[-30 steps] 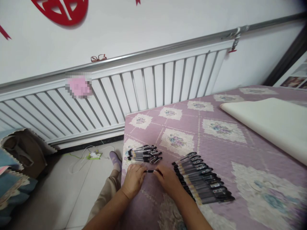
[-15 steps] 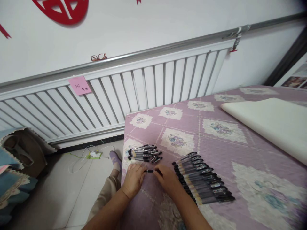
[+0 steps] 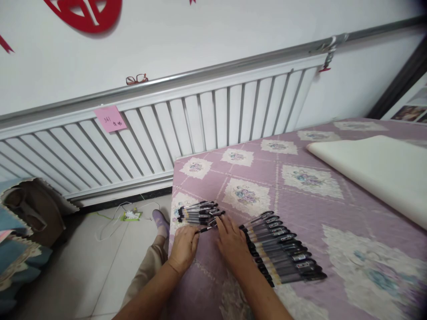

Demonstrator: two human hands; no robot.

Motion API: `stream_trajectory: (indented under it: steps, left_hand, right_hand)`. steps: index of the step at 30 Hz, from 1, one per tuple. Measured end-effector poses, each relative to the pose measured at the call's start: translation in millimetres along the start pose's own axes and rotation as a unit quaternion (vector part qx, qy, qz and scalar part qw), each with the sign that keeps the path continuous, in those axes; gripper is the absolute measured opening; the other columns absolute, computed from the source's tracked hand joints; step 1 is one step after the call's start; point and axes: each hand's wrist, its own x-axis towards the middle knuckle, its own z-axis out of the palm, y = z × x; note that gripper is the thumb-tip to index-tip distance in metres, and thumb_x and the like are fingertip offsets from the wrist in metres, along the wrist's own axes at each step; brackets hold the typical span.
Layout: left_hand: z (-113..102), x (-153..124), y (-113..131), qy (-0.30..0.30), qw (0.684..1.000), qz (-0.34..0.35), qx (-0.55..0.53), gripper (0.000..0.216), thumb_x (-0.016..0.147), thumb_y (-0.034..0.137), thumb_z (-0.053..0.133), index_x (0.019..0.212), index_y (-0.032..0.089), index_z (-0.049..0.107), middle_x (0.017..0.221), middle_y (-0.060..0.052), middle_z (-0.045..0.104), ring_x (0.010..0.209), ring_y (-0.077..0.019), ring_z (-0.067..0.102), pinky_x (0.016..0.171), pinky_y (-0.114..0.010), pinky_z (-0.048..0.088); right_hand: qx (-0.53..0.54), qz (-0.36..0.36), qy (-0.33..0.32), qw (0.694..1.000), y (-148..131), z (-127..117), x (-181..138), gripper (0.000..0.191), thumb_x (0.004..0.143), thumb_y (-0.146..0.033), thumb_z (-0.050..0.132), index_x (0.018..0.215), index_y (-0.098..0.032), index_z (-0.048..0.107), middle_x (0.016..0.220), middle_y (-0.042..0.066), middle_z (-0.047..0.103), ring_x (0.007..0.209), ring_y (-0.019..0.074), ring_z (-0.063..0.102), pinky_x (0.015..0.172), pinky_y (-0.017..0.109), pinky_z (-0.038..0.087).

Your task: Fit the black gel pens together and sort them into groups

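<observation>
My left hand is closed around a slim pen; its black front part sticks out to the right from the fingertips, and the rest is hidden in the hand. My right hand lies just to the right, fingers stretched forward and thumb apart. Its fingertips reach loose black pen caps, though whether they touch one is unclear. Just beyond my left hand is a small group of pens. To the right of my right hand lies a slanting row of capped black pens, side by side.
A purple flowered cloth covers the table. A folded cream sheet rests at the right. Behind stands a white radiator with a pink note. A power strip with cables lies on the floor at the left.
My right hand has left the pen and moved forward, its fingers now extended to the loose caps. The pen in my left hand has shifted slightly left and tilted up to the right.
</observation>
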Motion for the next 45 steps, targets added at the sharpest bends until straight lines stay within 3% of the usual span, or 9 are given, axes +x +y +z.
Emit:
stream_trajectory:
  steps: [6,12,21,28,34,45]
  left_hand:
    - [0.4,0.1,0.0,0.005,1.000,-0.004,-0.002,0.023,0.091,0.023,0.039,0.100,0.020,0.060,0.091,-0.006,0.063,0.089,-0.0224,0.056,0.081,-0.039,0.042]
    - [2.0,0.6,-1.5,0.001,1.000,-0.005,-0.001,0.023,0.091,0.023,0.039,0.099,0.021,0.060,0.091,-0.006,0.062,0.090,-0.0224,0.055,0.082,-0.039,0.041]
    - [0.8,1.2,-0.7,-0.008,1.000,0.002,0.000,0.026,0.090,0.019,0.043,0.109,0.023,0.060,0.094,-0.004,0.063,0.092,-0.0221,0.055,0.084,-0.039,0.040]
    - [-0.2,1.2,1.2,-0.017,1.000,-0.001,0.006,0.028,0.090,0.018,0.046,0.113,0.026,0.059,0.095,-0.004,0.062,0.094,-0.0219,0.054,0.085,-0.039,0.040]
    - [0.9,0.5,1.9,-0.013,1.000,0.015,0.009,0.025,0.090,0.020,0.045,0.109,0.025,0.060,0.093,-0.004,0.062,0.092,-0.0224,0.053,0.084,-0.040,0.039]
    - [1.4,-1.6,-1.6,-0.036,0.996,0.077,0.012,0.025,0.088,0.021,0.046,0.108,0.025,0.060,0.094,-0.005,0.062,0.091,-0.0222,0.054,0.082,-0.038,0.040]
  right_hand:
    - [-0.038,0.020,0.017,0.999,-2.4,-9.7,-2.7,0.033,0.087,-0.027,0.053,0.118,-0.019,0.056,0.109,0.012,0.063,0.105,0.0278,0.051,0.088,0.040,0.036]
    - [-0.066,0.001,-0.003,0.998,-3.0,-12.3,-5.9,0.026,0.086,-0.022,0.054,0.112,-0.023,0.059,0.126,0.008,0.056,0.117,0.0267,0.044,0.089,0.040,0.032]
    - [-0.092,-0.014,-0.058,0.994,-6.3,-17.6,-9.3,0.014,0.086,-0.016,0.051,0.087,-0.020,0.064,0.093,0.008,0.065,0.095,0.0251,0.056,0.077,0.035,0.037]
    - [0.042,0.009,0.008,0.999,10.4,-14.2,-13.2,0.014,0.087,-0.016,0.048,0.095,-0.017,0.060,0.095,0.009,0.064,0.091,0.0223,0.060,0.078,0.031,0.044]
    - [0.197,-0.011,0.048,0.979,19.7,-15.4,-14.2,0.019,0.083,-0.016,0.044,0.094,-0.019,0.060,0.093,0.008,0.064,0.092,0.0214,0.059,0.080,0.033,0.047]
    - [0.261,-0.004,-0.029,0.965,10.1,-13.9,-13.3,0.020,0.080,-0.019,0.047,0.092,-0.019,0.063,0.091,0.006,0.068,0.088,0.0213,0.061,0.080,0.034,0.047]
